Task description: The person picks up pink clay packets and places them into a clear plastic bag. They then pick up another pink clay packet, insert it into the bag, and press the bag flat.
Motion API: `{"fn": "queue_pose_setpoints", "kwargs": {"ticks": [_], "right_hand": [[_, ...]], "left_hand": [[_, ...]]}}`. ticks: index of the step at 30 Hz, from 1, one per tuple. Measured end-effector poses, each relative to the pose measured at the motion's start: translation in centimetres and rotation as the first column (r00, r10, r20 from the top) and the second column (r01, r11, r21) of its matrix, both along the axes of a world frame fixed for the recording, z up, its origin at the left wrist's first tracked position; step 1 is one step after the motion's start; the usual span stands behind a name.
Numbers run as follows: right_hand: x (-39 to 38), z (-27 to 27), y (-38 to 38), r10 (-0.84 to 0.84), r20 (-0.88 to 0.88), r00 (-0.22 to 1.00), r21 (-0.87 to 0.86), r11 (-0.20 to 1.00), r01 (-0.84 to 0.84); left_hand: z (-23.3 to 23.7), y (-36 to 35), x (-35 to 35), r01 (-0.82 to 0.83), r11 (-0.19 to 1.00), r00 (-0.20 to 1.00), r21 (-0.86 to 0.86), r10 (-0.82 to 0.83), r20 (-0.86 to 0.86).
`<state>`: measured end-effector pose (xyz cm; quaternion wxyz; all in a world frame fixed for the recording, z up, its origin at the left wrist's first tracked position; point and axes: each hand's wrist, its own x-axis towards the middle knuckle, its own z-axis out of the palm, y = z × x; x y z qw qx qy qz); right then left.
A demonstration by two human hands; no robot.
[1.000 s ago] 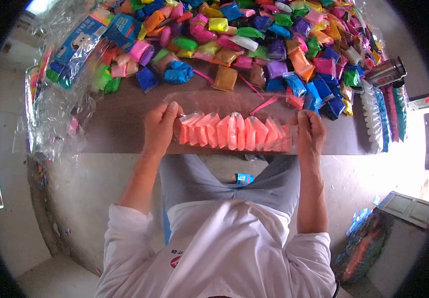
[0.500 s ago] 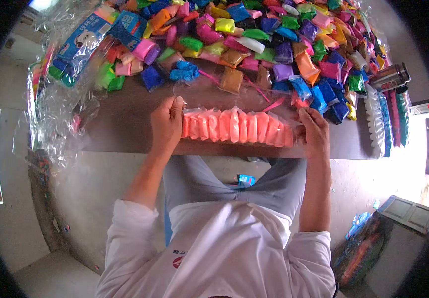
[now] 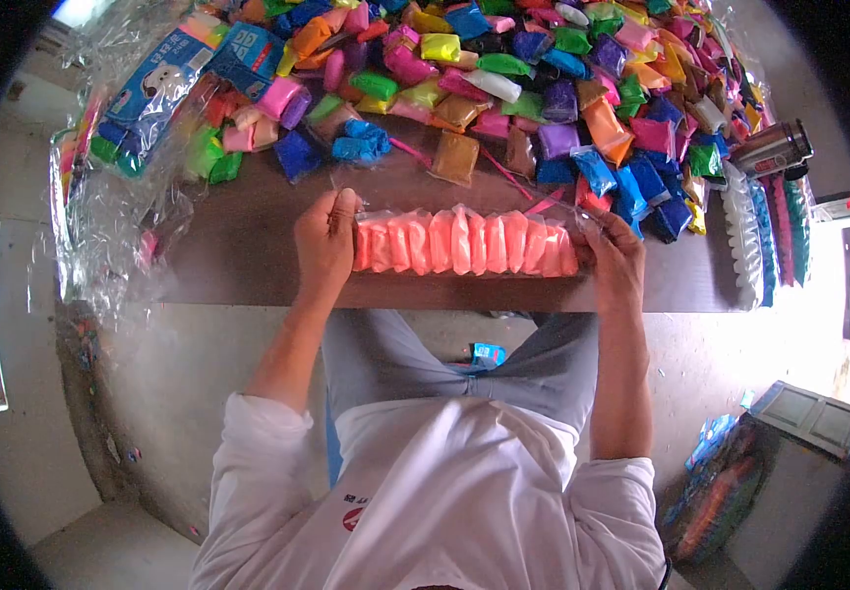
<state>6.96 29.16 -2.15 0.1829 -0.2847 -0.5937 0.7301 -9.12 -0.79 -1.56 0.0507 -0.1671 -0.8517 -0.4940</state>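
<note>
Between my two hands lies a clear plastic bag of coral-pink packets (image 3: 464,243), the packets standing side by side in one long row near the table's front edge. My left hand (image 3: 326,236) pinches the bag's left end, thumb on top. At the opposite end, my right hand (image 3: 614,246) is closed on the clear plastic, its fingertips partly hidden by the film. Just beyond the bag lie a brown packet (image 3: 455,158) and a thin pink strip (image 3: 543,204).
A large heap of small coloured packets (image 3: 503,69) covers the table's far side. Crumpled clear wrapping (image 3: 110,236) and a blue printed package (image 3: 161,81) lie left. On the right are a metal cup (image 3: 771,150) and rows of white, blue and green packets (image 3: 742,236).
Both hands and the bag of coral-pink packets have shifted slightly left. My right hand has moved a little inward along with the bag's end.
</note>
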Motion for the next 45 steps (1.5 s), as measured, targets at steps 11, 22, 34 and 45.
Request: {"fn": "queue_pose_setpoints", "kwargs": {"ticks": [11, 22, 34, 45], "right_hand": [[0.8, -0.9, -0.2, 0.047, -0.053, 0.997, 0.095, 0.995, -0.041], [1.0, -0.1, -0.6, 0.177, -0.004, 0.984, 0.243, 0.955, -0.171], [0.9, 0.2, -0.5, 0.195, 0.029, 0.980, 0.233, 0.952, -0.197], [0.8, -0.2, -0.2, 0.205, -0.017, 0.979, 0.277, 0.942, -0.192]], "left_hand": [[-0.7, 0.0, 0.3, -0.018, 1.000, 0.995, -0.018, 0.016, -0.096], [0.2, -1.6, 0.3, 0.107, 0.992, 0.993, 0.065, -0.110, 0.043], [1.3, -2.9, -0.3, 0.341, 0.899, 0.905, 0.274, -0.393, 0.163], [2.0, -2.4, -0.9, 0.427, 0.899, 0.883, 0.101, -0.439, 0.169]]}}
